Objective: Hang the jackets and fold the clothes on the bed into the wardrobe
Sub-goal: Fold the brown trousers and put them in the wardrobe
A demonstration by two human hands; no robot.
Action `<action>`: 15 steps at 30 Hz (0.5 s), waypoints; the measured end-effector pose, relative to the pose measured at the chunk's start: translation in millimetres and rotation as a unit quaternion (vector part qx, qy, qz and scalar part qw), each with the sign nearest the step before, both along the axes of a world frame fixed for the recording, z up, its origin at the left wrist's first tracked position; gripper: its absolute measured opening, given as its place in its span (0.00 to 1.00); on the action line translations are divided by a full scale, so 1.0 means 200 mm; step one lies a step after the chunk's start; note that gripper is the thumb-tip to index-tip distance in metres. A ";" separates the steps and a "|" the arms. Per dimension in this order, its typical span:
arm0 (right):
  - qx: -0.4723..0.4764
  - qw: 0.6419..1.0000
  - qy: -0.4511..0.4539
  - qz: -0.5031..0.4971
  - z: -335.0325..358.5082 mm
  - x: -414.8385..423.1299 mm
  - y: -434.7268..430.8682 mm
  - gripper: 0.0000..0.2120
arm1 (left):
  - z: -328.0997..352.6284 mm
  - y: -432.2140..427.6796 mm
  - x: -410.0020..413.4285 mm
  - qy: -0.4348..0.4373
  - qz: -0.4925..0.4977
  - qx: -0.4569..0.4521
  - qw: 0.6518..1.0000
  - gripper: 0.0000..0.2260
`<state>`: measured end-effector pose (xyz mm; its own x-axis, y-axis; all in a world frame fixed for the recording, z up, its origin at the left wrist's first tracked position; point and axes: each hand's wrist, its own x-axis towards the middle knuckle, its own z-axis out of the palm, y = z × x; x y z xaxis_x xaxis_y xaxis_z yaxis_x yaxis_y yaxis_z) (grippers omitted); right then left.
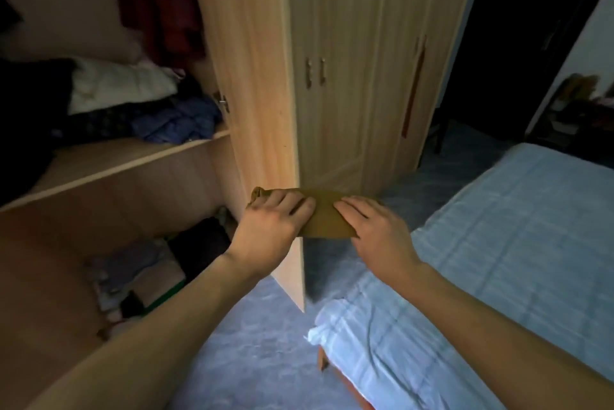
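Fingers [300, 205] of left hand [275, 223] and right hand [375, 227] lie close together over folded mustard cloth [324, 215]; thumbs hidden beneath, likely pinching. Cloth mid-frame, at wardrobe [265, 77] door edge; bed [498, 243] lower right. Probably light, soft, floppy: grip both ends.

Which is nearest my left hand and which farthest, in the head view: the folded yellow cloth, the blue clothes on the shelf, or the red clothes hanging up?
1. Folded yellow cloth: gripped by the left hand.
2. Blue clothes: on the shelf, up and to the left.
3. Red clothes: hanging at the top, farthest.
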<state>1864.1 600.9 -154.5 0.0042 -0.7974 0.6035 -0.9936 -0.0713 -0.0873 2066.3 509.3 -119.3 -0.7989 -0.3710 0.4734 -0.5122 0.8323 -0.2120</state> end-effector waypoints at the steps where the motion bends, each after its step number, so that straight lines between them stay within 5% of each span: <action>1: 0.000 1.000 0.006 0.018 0.03 0.05 -0.05 0.29 | 0.02 -0.02 0.06 0.003 0.017 0.008 1.000 0.21; 9: 0.005 0.991 0.040 0.125 0.15 0.24 -0.52 0.26 | 0.03 -0.30 0.33 0.013 0.129 0.018 0.991 0.27; 15: -0.003 0.981 0.019 0.193 0.18 0.28 -0.95 0.26 | 0.10 -0.57 0.38 0.014 0.203 -0.028 0.979 0.19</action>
<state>1920.2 410.8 -118.1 0.3290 -0.7284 0.6010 -0.8947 -0.4440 -0.0484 2142.9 395.5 -99.5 -0.5779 -0.6274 0.5219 -0.8041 0.5472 -0.2325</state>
